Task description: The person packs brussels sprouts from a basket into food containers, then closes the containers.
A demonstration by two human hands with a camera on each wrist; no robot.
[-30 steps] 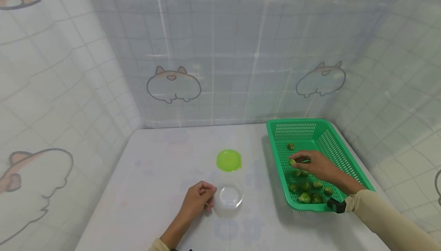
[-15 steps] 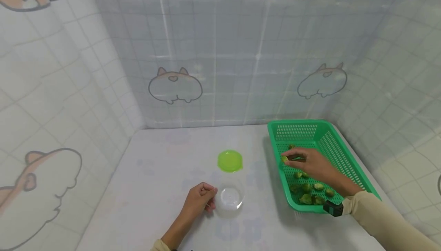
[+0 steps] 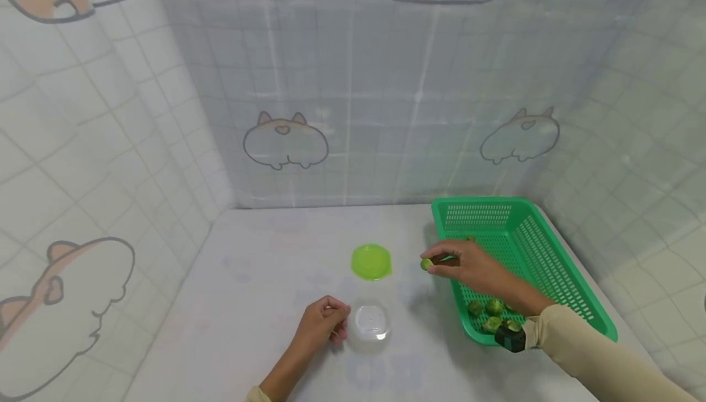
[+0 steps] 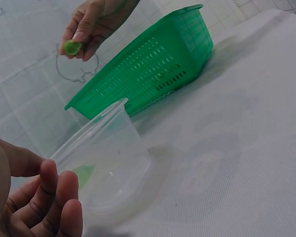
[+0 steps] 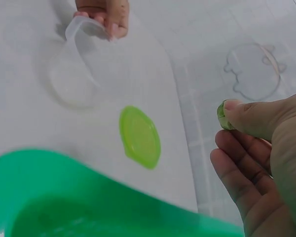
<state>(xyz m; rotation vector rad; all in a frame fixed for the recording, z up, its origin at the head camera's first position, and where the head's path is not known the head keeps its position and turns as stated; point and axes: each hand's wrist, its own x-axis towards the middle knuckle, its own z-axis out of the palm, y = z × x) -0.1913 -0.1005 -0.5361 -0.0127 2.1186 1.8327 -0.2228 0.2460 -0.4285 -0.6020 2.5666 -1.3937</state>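
Observation:
My right hand [image 3: 466, 264] pinches a small Brussels sprout [image 3: 426, 264] between thumb and fingertips, held out past the left side of the green basket [image 3: 441, 221]. In the right wrist view, the sprout [image 5: 224, 116] shows between thumb and forefinger. A clear plastic tub [image 3: 371, 322] stands upright on the table. My left hand [image 3: 321, 323] pinches its rim from the left, with the other fingers loosely curled, as the left wrist view shows beside the tub [image 4: 118, 173]. More Brussels sprouts [image 3: 493, 307] lie in the basket, partly hidden under my right forearm.
A lime green lid [image 3: 371, 261] lies flat on the white table [image 3: 265, 279], just behind the tub. The basket takes up the right side of the table. Sheets with cartoon drawings [image 3: 285, 141] hang as walls at the back and both sides.
My right hand has moved left with the sprout, from over the basket to outside its left rim. The left hand stays at the tub's rim. The head view has shifted slightly.

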